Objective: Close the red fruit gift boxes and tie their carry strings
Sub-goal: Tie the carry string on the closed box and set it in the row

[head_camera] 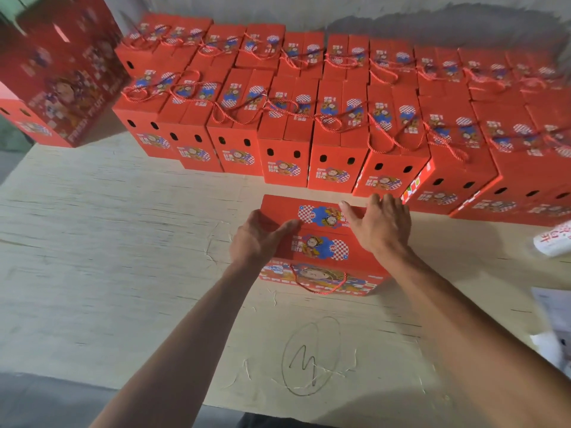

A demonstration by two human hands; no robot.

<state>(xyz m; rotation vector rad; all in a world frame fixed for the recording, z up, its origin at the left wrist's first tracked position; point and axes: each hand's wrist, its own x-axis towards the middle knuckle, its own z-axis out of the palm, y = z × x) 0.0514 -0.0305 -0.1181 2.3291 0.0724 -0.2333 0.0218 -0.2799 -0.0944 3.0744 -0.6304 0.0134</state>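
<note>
One red fruit gift box (321, 242) stands on the plywood table (123, 242) in front of me, its two top flaps folded down and meeting along the middle. My left hand (259, 239) holds the box's left end, thumb lying on the top. My right hand (378, 225) lies flat on the right part of the top, fingers spread over the far edge. A red carry string (318, 285) hangs in a loose loop down the near face.
Behind the box stand two long rows of several shut red boxes (287, 149), their red strings (389, 131) tied over the tops. A taller red box (58, 69) stands at the far left. White papers (553, 322) and a white packet (556, 239) lie at the right edge.
</note>
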